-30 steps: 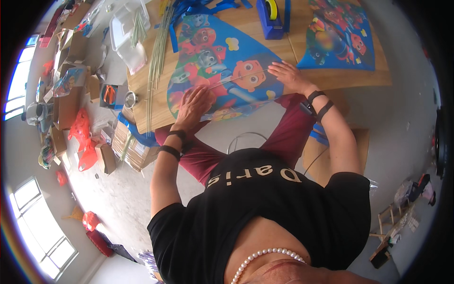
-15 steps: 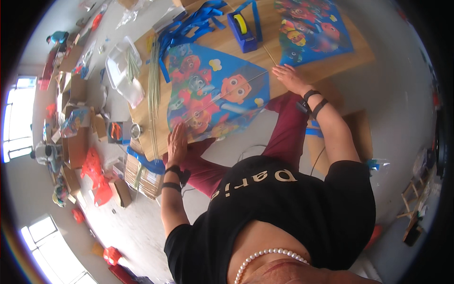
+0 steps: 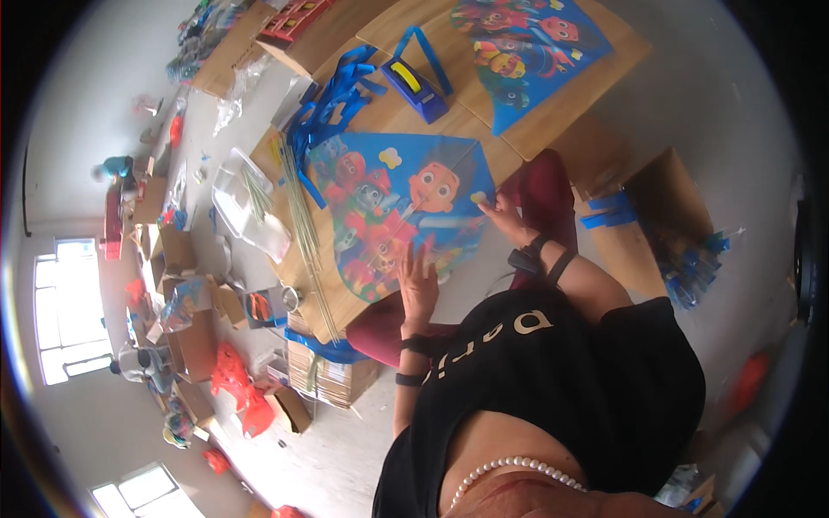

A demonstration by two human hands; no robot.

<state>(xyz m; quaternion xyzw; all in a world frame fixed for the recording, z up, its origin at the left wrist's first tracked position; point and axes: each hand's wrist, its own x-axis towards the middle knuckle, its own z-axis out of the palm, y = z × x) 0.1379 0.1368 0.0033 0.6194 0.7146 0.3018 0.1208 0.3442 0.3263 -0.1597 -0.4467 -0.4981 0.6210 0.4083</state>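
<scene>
A blue kite (image 3: 466, 194) printed with cartoon characters lies on the wooden table, its near part hanging over the edge towards my lap. A thin straight line, like a rod or a fold, crosses it. My left hand (image 3: 419, 289) rests on its near part, fingers stretched and somewhat apart. At the kite's right edge is my right hand (image 3: 511, 223), its thumb and fingers closed on the border. A second, similar kite (image 3: 540, 56) lies flat on the far right of the table.
A purple tape dispenser (image 3: 423, 102) with yellow inside and blue strips (image 3: 332, 104) lie beyond the kite. Thin pale sticks (image 3: 302, 224) line the table's left side, near a clear plastic tub (image 3: 237, 194). An open cardboard box (image 3: 630, 250) stands at right. Other people are at far left.
My right hand has drawn back from the far corner to the kite's right edge. My left hand has moved right across its near part. The view has shifted.
</scene>
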